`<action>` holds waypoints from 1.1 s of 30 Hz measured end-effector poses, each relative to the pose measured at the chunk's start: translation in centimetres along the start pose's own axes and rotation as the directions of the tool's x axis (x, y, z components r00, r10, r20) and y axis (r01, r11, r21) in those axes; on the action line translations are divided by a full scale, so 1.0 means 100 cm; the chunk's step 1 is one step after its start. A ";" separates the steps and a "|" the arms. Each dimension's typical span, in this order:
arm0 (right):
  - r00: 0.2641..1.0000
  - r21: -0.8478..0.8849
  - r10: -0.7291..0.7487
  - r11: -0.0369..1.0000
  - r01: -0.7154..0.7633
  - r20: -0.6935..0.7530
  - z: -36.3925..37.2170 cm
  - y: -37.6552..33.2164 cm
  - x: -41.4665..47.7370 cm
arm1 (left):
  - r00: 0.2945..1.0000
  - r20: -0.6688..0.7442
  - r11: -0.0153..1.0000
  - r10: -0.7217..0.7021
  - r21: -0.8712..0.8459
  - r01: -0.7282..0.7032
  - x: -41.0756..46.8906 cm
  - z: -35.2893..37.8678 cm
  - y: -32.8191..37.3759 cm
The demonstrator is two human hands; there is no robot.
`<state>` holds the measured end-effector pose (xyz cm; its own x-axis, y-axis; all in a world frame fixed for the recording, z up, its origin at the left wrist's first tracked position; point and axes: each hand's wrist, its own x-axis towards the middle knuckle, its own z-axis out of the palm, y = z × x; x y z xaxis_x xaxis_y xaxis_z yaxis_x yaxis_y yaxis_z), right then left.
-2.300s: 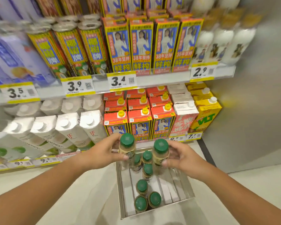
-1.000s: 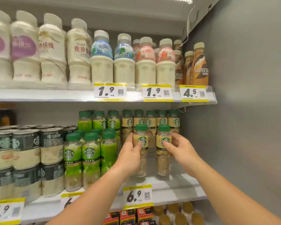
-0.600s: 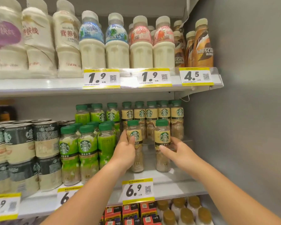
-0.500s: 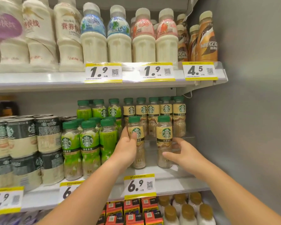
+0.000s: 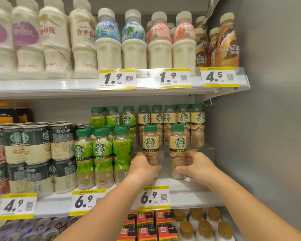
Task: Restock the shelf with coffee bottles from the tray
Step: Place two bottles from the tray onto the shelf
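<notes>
Two coffee bottles with green caps and cream labels stand upright on the middle shelf (image 5: 189, 190). My left hand (image 5: 142, 166) grips the lower half of the left coffee bottle (image 5: 150, 143). My right hand (image 5: 197, 165) wraps the base of the right coffee bottle (image 5: 178, 145). Both bottles stand in front of a back row of the same coffee bottles (image 5: 170, 119). The tray is out of view.
Green-labelled bottles (image 5: 101, 153) stand close on the left, stacked cans (image 5: 33, 153) beyond them. A grey side wall (image 5: 268, 136) closes the shelf on the right. The upper shelf (image 5: 94, 84) carries milk drinks. Cartons and bottles fill the shelf below.
I lifted two bottles from the tray up to the middle shelf. Over the last half second both hands slid down from the labels to the bottles' lower parts.
</notes>
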<state>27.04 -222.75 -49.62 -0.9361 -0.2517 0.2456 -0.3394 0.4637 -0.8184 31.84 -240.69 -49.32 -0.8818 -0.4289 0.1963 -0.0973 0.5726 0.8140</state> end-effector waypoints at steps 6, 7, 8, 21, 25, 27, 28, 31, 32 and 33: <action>1.000 -0.025 0.010 1.000 -0.010 -0.007 0.016 -0.005 0.015 | 0.993 -0.111 0.990 -0.042 0.127 0.057 0.004 0.001 0.006; 1.000 -0.034 0.006 0.999 -0.006 -0.006 0.020 -0.006 0.018 | 0.992 -0.116 0.989 -0.048 0.135 0.064 0.005 0.002 0.006; 1.000 -0.037 0.000 0.999 0.000 -0.004 0.024 -0.007 0.020 | 0.991 -0.120 0.987 -0.053 0.148 0.070 0.007 0.003 0.006; 1.000 0.007 -0.013 1.000 0.013 -0.020 0.050 -0.016 0.037 | 0.988 -0.120 0.948 -0.095 0.290 0.127 0.020 0.005 0.010; 1.000 -0.002 -0.017 1.000 0.017 -0.018 0.051 -0.015 0.037 | 0.986 -0.086 0.958 -0.145 0.238 0.162 0.023 0.004 0.011; 1.000 -0.003 -0.025 1.000 0.025 -0.017 0.051 -0.016 0.035 | 0.986 -0.100 0.956 -0.135 0.249 0.156 0.021 0.005 0.011; 1.000 -0.005 -0.027 1.000 0.027 -0.014 0.050 -0.017 0.034 | 0.986 -0.117 0.956 -0.117 0.255 0.143 0.019 0.006 0.010; 1.000 -0.015 -0.024 1.000 0.024 0.001 0.048 -0.019 0.031 | 0.987 -0.140 0.960 -0.074 0.259 0.109 0.011 0.007 0.009; 1.000 -0.036 -0.017 0.999 0.018 0.012 0.047 -0.019 0.030 | 0.988 -0.135 0.959 -0.073 0.262 0.107 0.009 0.006 0.009; 1.000 -0.068 -0.017 0.997 0.018 0.025 0.046 -0.020 0.029 | 0.989 -0.126 0.959 -0.077 0.264 0.108 0.008 0.005 0.010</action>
<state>25.45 -228.31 -49.64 -0.9278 -0.2806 0.2460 -0.3619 0.5161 -0.7763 30.84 -240.09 -48.59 -0.8064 -0.5563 0.2007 -0.3101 0.6867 0.6575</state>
